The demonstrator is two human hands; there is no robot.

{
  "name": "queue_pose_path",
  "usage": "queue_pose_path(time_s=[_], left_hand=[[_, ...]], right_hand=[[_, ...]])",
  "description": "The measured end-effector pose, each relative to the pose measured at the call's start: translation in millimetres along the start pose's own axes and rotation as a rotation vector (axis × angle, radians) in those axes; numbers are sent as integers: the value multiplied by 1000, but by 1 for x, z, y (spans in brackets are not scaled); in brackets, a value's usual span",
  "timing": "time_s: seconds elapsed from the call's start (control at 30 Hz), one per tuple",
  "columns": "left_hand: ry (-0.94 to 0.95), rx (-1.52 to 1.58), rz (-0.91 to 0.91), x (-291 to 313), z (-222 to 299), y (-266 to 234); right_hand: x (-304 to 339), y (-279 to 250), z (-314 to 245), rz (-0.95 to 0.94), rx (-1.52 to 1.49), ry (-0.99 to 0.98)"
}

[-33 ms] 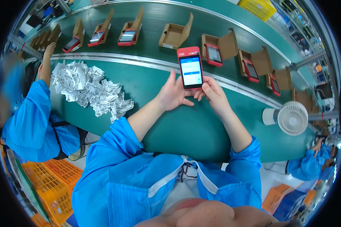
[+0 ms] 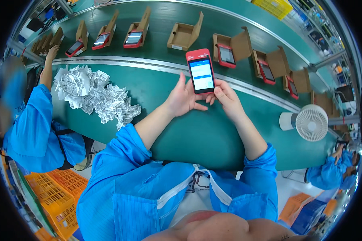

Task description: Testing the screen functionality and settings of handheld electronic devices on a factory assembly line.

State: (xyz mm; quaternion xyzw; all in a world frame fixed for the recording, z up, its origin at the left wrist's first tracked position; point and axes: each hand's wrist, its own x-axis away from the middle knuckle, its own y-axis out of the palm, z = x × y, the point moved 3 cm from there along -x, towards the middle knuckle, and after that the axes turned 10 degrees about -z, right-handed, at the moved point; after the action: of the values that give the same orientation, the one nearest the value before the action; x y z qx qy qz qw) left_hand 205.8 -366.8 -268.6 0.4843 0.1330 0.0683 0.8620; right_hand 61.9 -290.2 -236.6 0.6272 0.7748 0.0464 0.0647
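Observation:
A red handheld payment terminal [image 2: 200, 71] with a lit white-and-blue screen is held up above the green table, its screen toward me. My right hand [image 2: 228, 98] grips its lower right corner, with the thumb at the front edge. Beside its lower left edge, my left hand [image 2: 184, 97] is open, thumb raised and fingers spread; some fingertips reach below the terminal's bottom edge. Just beyond the terminal, an open cardboard box [image 2: 181, 39] with its lid up shows no terminal inside. To its right, another open box [image 2: 240, 46] has a red terminal [image 2: 226, 55] in it.
More open boxes with red terminals [image 2: 133, 39] line the green conveyor [image 2: 161, 24] behind a metal rail. A heap of printed white slips [image 2: 94, 92] lies left on the table. A white fan [image 2: 311, 123] stands right. A co-worker's arm [image 2: 48, 70] reaches forward at far left.

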Motion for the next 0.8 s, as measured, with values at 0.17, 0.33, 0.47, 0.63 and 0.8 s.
queue_pose_path(time_s=[0.17, 0.33, 0.47, 0.63, 0.8], left_hand=[[69, -118, 107, -9, 8, 14], [-10, -172, 136, -9, 5, 11], [-42, -197, 130, -4, 7, 12], [-150, -279, 170, -3, 4, 16], [-173, -329, 183, -4, 2, 15]], right_hand=[[6, -21, 17, 28, 129, 81], [5, -29, 24, 138, 89, 62], [7, -23, 23, 281, 72, 47], [8, -17, 18, 140, 149, 143], [10, -14, 15, 123, 206, 182]])
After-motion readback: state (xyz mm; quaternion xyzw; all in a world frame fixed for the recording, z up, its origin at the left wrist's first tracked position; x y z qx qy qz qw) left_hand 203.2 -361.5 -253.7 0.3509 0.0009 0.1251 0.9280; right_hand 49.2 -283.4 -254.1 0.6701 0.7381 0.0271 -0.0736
